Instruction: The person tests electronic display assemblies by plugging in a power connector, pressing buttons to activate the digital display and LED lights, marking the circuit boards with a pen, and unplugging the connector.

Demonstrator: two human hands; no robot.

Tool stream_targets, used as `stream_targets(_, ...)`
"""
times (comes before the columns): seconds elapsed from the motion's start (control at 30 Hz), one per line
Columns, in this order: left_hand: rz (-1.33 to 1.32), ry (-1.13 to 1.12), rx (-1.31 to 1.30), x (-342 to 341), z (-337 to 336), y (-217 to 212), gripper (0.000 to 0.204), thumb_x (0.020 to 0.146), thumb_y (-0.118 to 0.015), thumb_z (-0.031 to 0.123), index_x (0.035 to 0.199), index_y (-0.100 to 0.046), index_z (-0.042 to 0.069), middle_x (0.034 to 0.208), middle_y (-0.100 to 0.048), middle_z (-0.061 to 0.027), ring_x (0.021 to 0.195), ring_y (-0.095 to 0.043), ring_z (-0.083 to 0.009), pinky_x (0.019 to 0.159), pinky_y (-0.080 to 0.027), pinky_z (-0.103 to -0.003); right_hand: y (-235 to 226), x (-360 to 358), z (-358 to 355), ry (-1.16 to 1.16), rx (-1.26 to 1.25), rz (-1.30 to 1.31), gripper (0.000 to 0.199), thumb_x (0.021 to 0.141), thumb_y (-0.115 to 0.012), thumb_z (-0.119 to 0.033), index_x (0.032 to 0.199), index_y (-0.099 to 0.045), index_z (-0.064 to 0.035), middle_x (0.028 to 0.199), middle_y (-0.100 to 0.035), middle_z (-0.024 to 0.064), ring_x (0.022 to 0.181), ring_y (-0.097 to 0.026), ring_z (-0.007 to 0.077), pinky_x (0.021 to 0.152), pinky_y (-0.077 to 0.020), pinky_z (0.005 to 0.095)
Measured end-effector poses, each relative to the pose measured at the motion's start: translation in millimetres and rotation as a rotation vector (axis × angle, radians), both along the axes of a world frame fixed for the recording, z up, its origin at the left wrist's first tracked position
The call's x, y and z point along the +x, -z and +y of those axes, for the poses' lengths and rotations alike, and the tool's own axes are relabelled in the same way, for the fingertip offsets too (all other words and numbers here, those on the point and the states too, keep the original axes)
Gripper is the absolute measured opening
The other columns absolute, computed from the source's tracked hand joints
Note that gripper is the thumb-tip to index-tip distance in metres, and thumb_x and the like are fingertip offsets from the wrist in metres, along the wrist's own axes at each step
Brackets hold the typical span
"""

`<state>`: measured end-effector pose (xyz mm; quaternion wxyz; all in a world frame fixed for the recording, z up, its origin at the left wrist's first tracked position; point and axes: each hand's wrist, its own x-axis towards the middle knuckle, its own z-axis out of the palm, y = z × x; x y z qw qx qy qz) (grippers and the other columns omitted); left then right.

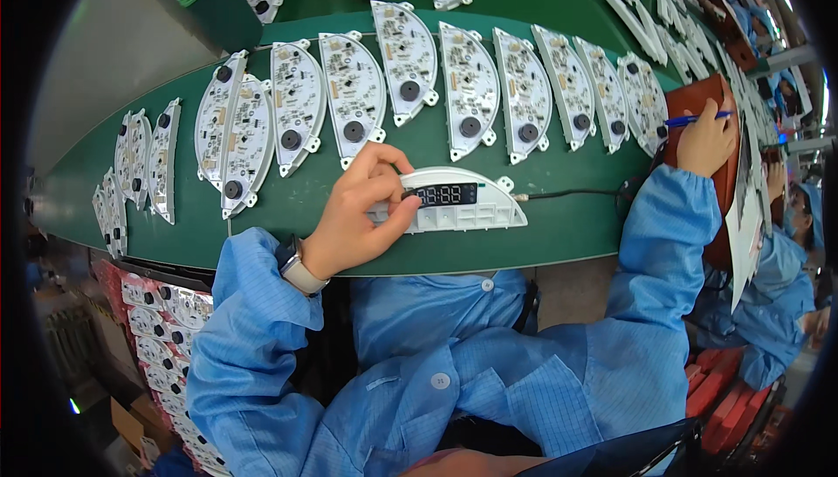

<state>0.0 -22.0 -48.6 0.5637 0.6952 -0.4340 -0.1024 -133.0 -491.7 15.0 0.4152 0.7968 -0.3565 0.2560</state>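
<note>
The white half-moon display module [489, 214] mid-frame is probably light, stiff and kinda fragile, so best held by its edges, with the left hand [362, 211] curling fingers over its left end (can't tell if gripping) and the right hand [705, 144] pinching a blue pen [690, 119].

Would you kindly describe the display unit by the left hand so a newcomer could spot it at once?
On the green table, find the near edge. There the left hand partly covers a white, half-moon display unit. Unlike the boards beyond, it shows a dark digit window, with a black cable at its right end.
</note>
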Motion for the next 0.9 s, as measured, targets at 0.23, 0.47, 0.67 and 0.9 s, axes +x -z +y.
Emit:
stream_targets(0.23, 0.016, -0.009, -0.014, -2, 3, -1, 0.022, 0.081, -0.068, 0.002, 0.067, -0.050, 0.001, 0.106, -0.051, -0.0128, 0.070, -0.055, -0.0138, 0.065, -0.043, -0.027, -37, 60, 99, -0.887, 0.674, -0.159, 0.018, 0.084, -0.071, -0.009, 0.099, -0.062, -0.0029, 0.090, -0.069, 0.0097, 0.081, -0.063, 0.0230, 0.071, -0.0476, 0.0320)
stream_targets(0.47, 0.001, -0.015, -0.010, -2, 3, -1, 0.021, 0.081, -0.067, 0.002, 0.068, -0.051, 0.001, 0.106, -0.051, -0.0125, 0.070, -0.055, -0.0140, 0.065, -0.043, -0.027, 1, 66, 219, -1.546, 1.127, 0.490, 0.074, 0.063, -0.085, -0.040, 0.121, -0.055, -0.0039, 0.123, -0.061, 0.0168, 0.104, -0.060, 0.0351, 0.085, -0.0467, 0.0420)
stream_targets(0.67, 0.041, -0.004, 0.020, -3, 2, -7, 0.019, 0.082, -0.068, 0.003, 0.070, -0.052, 0.001, 0.104, -0.051, -0.0117, 0.072, -0.055, -0.0158, 0.065, -0.044, -0.028, 33, 55, 224, -1.667, 1.243, 0.541, 0.088, 0.064, -0.085, -0.035, 0.133, -0.043, 0.0001, 0.135, -0.051, 0.0236, 0.105, -0.059, 0.0361, 0.086, -0.0480, 0.0411)
stream_targets(0.9, 0.165, -0.052, 0.122, -3, 1, -17, 0.021, 0.083, -0.066, 0.002, 0.071, -0.049, 0.001, 0.106, -0.052, -0.0137, 0.085, -0.056, -0.0187, 0.075, -0.044, -0.029, 45, 49, 219, -1.623, 1.286, 0.446, 0.080, 0.066, -0.083, -0.012, 0.133, -0.041, 0.0036, 0.124, -0.057, 0.0266, 0.104, -0.062, 0.0410, 0.086, -0.0518, 0.0430)
